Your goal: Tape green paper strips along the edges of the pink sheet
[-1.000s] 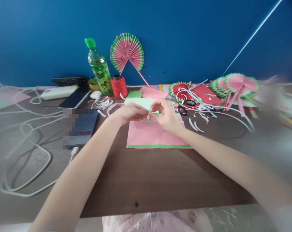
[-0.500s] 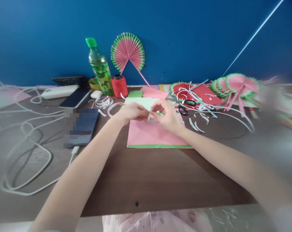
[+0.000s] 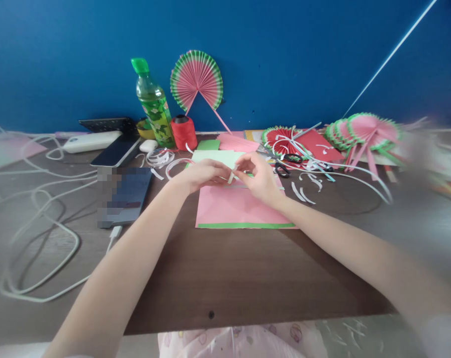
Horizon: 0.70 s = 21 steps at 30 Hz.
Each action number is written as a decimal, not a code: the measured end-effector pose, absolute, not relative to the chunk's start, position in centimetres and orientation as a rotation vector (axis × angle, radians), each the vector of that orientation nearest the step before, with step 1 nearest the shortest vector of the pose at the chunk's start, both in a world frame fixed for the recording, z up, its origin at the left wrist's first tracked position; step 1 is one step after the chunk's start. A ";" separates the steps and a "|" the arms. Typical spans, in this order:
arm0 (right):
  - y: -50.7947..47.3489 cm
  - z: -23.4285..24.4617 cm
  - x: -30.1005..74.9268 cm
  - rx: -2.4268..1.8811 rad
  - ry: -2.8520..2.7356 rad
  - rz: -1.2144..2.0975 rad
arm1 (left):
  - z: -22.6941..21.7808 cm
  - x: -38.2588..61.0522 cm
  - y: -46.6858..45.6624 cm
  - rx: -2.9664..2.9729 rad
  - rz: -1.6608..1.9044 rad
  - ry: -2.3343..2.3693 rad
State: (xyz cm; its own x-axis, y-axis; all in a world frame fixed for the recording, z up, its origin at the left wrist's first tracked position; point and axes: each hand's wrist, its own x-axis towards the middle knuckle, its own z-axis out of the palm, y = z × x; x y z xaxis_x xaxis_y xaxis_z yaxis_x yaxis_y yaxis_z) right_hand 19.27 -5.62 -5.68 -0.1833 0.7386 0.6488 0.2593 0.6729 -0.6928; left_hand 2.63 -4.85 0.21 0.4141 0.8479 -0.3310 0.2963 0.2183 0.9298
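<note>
My left hand (image 3: 203,175) and my right hand (image 3: 258,178) meet above the far edge of a pink paper sheet (image 3: 240,209) with a green strip along its near edge. Both pinch a small white strip (image 3: 230,177) between thumb and fingertips. The sheet lies flat on the dark wooden table (image 3: 225,278). A pale green paper (image 3: 218,157) lies just behind my hands.
A phone (image 3: 124,195) and white cables (image 3: 42,228) lie at the left. A green bottle (image 3: 153,105), a red thread spool (image 3: 183,132) and a pink paper fan (image 3: 197,82) stand at the blue wall. Scissors (image 3: 285,165), white strips and more fans (image 3: 363,130) lie at the right.
My hands have stayed almost in place; the fingers have shifted slightly on the white strip.
</note>
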 end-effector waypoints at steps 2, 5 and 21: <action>-5.6 -5.8 19.3 -0.815 -1.746 0.522 | 0.1 2.7 -4.9 1.379 0.524 1.124; -5.5 -5.8 19.2 -0.827 -1.739 0.527 | -0.1 2.9 -4.9 1.438 0.542 1.141; -6.1 -5.0 19.2 -0.914 -1.747 0.417 | -1.1 2.8 -4.6 1.677 0.543 1.201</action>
